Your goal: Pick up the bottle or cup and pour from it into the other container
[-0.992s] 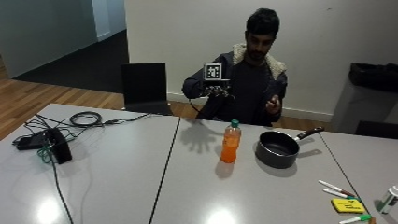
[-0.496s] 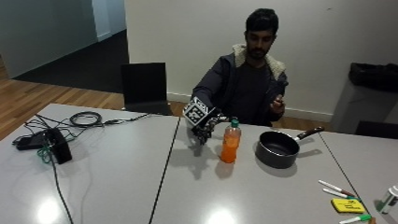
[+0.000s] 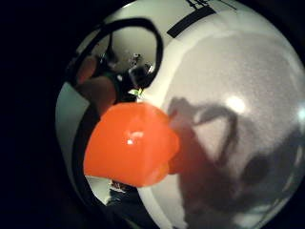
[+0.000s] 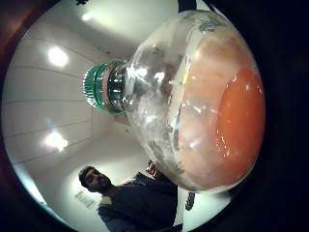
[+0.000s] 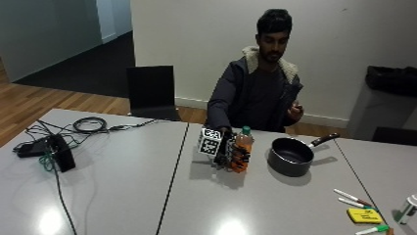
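A clear bottle of orange drink with a green cap stands upright on the grey table. My gloved right hand is at its left side, fingers curled round its lower half. In the thumb side palm view the bottle and its cap sit very close to the palm. The little finger side palm view has the bottle's orange base on the table. A black saucepan stands to the bottle's right, handle pointing away to the back right.
Black cables and a small black device lie at the table's left end. Markers and a yellow block lie at the front right. A black chair stands behind the table. The bare left hand is raised at the chest.
My right hand came down from chest height to the table and closed in on the left side of the bottle. The bottle and the saucepan have stayed in place.
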Demonstrator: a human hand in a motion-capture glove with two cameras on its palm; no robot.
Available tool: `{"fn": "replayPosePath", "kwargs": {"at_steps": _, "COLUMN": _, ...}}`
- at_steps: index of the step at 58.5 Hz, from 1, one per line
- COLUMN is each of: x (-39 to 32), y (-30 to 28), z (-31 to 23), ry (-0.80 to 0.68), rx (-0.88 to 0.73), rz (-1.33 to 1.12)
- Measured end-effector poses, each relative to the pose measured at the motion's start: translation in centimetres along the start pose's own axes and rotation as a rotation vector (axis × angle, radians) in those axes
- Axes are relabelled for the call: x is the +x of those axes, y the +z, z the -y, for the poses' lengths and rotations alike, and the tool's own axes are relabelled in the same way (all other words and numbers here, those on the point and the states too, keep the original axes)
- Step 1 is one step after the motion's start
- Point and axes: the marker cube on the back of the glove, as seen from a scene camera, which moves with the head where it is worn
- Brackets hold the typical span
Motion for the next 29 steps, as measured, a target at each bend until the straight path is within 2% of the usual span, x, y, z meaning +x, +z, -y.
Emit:
{"fn": "replayPosePath", "kwargs": {"at_steps": 17, "x": -1.1, "y": -0.2, "z": -0.3, "ry": -0.034, "rx": 0.002, "rz": -0.045}}
{"fn": "replayPosePath", "kwargs": {"at_steps": 24, "x": -5.8, "y": -1.4, "z": -0.5, "ry": -0.147, "rx": -0.046, "rz": -0.080}}
{"fn": "replayPosePath", "kwargs": {"at_steps": 29, "x": -11.0, "y": -1.9, "z": 0.1, "ry": -0.187, "rx": -0.102, "rz": -0.201}}
